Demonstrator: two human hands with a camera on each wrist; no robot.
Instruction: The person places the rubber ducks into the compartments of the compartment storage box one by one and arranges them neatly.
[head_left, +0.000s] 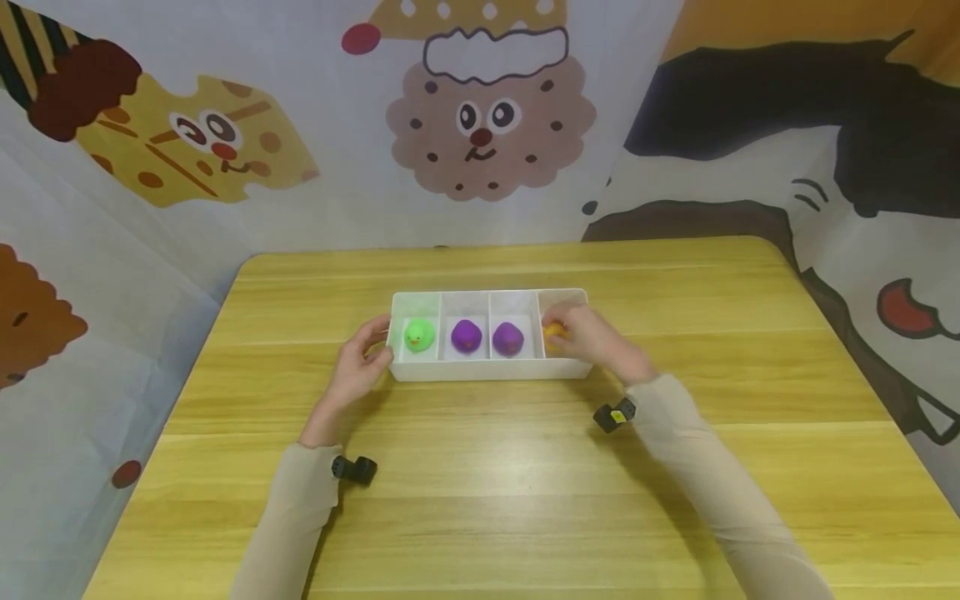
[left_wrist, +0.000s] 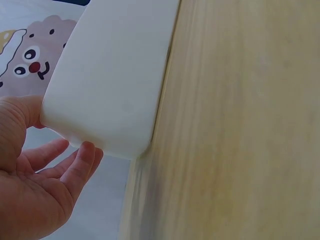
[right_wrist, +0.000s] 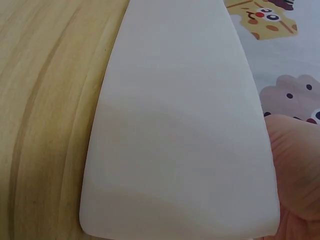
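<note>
A long white divided box (head_left: pixel 487 370) lies on the table with its compartments in a row. My left hand (head_left: pixel 356 362) holds the box's left end, its thumb and fingers spread against the end wall; the left wrist view shows the fingertips touching that wall. Inside the leftmost compartment sits a green toy duck (head_left: pixel 419 335). The middle compartments hold one purple rounded toy (head_left: pixel 467 336) and another purple toy (head_left: pixel 507 338). My right hand (head_left: pixel 592 337) reaches into the rightmost compartment and pinches an orange toy (head_left: pixel 555 332), mostly covered by the fingers. In the right wrist view these fingers are hidden.
The wooden table (head_left: pixel 480 500) extends around the box on all sides. Behind it hangs a white cloth (head_left: pixel 337 75) printed with cartoon food. Small black devices sit on the left wrist (head_left: pixel 354 470) and the right wrist (head_left: pixel 615 414).
</note>
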